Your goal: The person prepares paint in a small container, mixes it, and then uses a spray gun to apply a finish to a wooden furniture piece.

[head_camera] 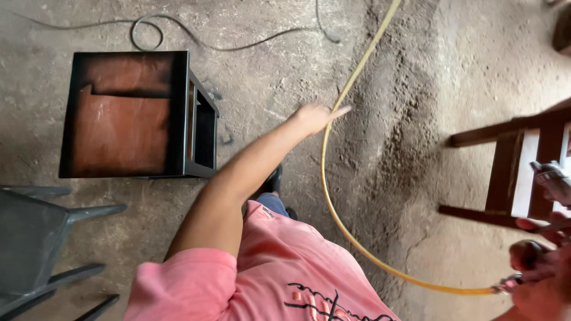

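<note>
My left hand [314, 116] is stretched out over the dusty concrete floor, fingers extended and holding nothing, its fingertips right beside a long yellow hose [326, 178] that curves across the floor. Whether the fingertips touch the hose I cannot tell. My right hand [538, 270] is at the lower right edge, closed around the handle of a spray gun [552, 178]. The hose runs to a metal fitting at that hand. I wear a pink shirt [279, 273], and my dark shoe [273, 178] shows under the left arm.
A small brown cabinet with a black frame [128, 113] stands at the left. A grey chair [35, 238] is at the lower left, and a dark wooden frame [511, 172] at the right. A thin black cable [178, 27] loops along the far floor.
</note>
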